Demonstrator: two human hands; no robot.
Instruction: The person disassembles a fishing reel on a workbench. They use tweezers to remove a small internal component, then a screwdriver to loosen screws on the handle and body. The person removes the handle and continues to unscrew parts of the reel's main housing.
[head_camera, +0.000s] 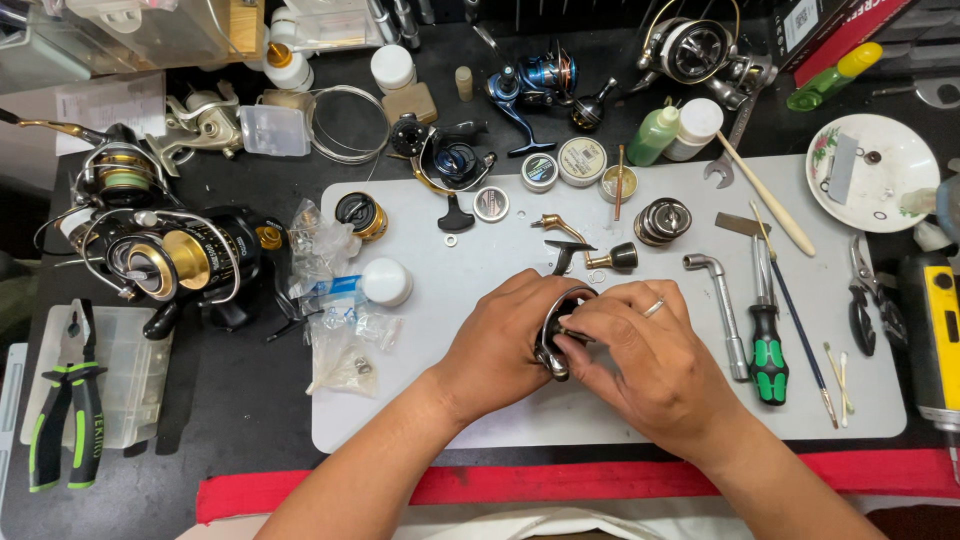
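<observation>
Head view, looking down on my bench: both my hands meet near the middle of the grey work mat (420, 420). My left hand (500, 345) is curled shut around a dark metal reel part (553, 340) with a curved wire bail, cupping it from the left. My right hand (645, 350), a ring on one finger, closes over the same part from the right, fingertips (572, 345) pinched on its edge. The part sits just above the mat, between my two palms.

Just beyond my hands lies a small gold-and-black crank handle (590, 245). To the right, an L-shaped socket wrench (722, 310) and a green-handled screwdriver (767, 345) lie side by side on the mat. To the left, crumpled clear plastic bags (335, 330) spill over the mat's edge, and farther left stands a black and gold spinning reel (185, 260). Green-handled pliers (68, 410) rest on a clear box at the near left.
</observation>
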